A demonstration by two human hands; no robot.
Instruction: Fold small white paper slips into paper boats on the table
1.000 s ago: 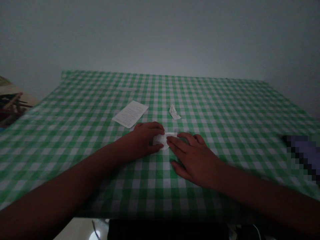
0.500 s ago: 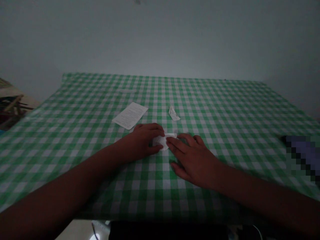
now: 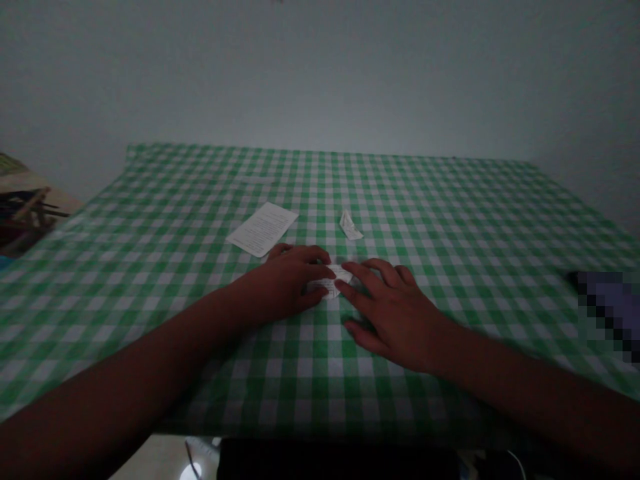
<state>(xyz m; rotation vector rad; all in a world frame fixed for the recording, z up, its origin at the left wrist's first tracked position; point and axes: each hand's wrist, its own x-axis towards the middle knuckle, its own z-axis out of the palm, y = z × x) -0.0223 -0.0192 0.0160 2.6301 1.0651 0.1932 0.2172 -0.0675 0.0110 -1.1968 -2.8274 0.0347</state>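
Note:
A small folded piece of printed paper (image 3: pixel 325 287) lies on the table between my hands, partly covered by fingers. My left hand (image 3: pixel 293 279) holds its left side, thumb at the near edge and fingers over the far part. From the right, my right hand (image 3: pixel 390 307) touches the paper's right edge with its outstretched index and middle fingertips. The right thumb is apart, near the cloth. Beyond the hands sits a small folded paper piece (image 3: pixel 351 227), part of it raised. A larger printed sheet (image 3: pixel 263 229) lies flat beyond my left hand.
A green and white checked cloth (image 3: pixel 450 220) covers the table, which meets a pale wall (image 3: pixel 320 73) at the back. At the right edge lies a dark, pixelated object (image 3: pixel 610 307). Wooden items (image 3: pixel 33 207) stand off the table's left side.
My right fingers have spread and shifted slightly on the paper. Its far right corner, a straight folded strip before, now looks slanted and pointed. My left hand stays nearly in place.

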